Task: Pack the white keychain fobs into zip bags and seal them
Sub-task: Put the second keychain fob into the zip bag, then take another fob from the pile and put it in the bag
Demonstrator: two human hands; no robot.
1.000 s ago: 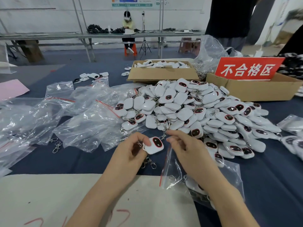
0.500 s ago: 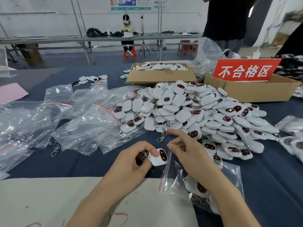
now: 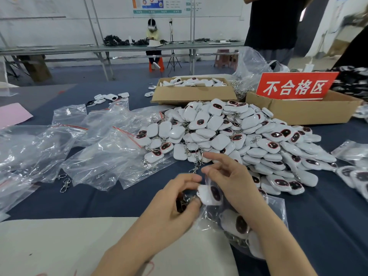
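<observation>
Dark blue cloth is spread over the desk [image 3: 328, 216], and a broad heap of white, rounded-square plastic keychain fobs [image 3: 239, 136] is piled at its middle. Many of them show a glossy dark oval window ringed in red, and small metal clasps and rings are tangled among them.

Just in front of the heap, one white fob with a dark oval face [image 3: 209, 194] is held tilted at the mouth of a clear, crinkled plastic zip bag [image 3: 274, 208]. The metal ring end of this fob is gripped by the left hand [image 3: 171, 208], whose fingers are curled round it. The bag's upper edge is pinched between the thumb and bent fingers of the right hand [image 3: 231, 182], while the index finger is stretched toward the heap. More white fobs are seen inside the bag, lying under the right wrist.

Left of the heap, a loose spread of empty clear zip bags with thin red closure strips [image 3: 95, 152] is laid out, glossy and creased. Two loose silver metal clasps [image 3: 64, 184] lie at its near edge. Behind the heap, a shallow corrugated cardboard box [image 3: 191, 94] is filled with further fobs. Behind and to the right of the heap, a second brown cardboard box [image 3: 310, 110] carries a flat red sign with white characters [image 3: 294, 86]. Right of the heap, filled clear bags [image 3: 354, 172] are cut off by the frame edge. In front and to the left of the heap, a smooth cream sheet [image 3: 59, 246] is laid under the left forearm.
</observation>
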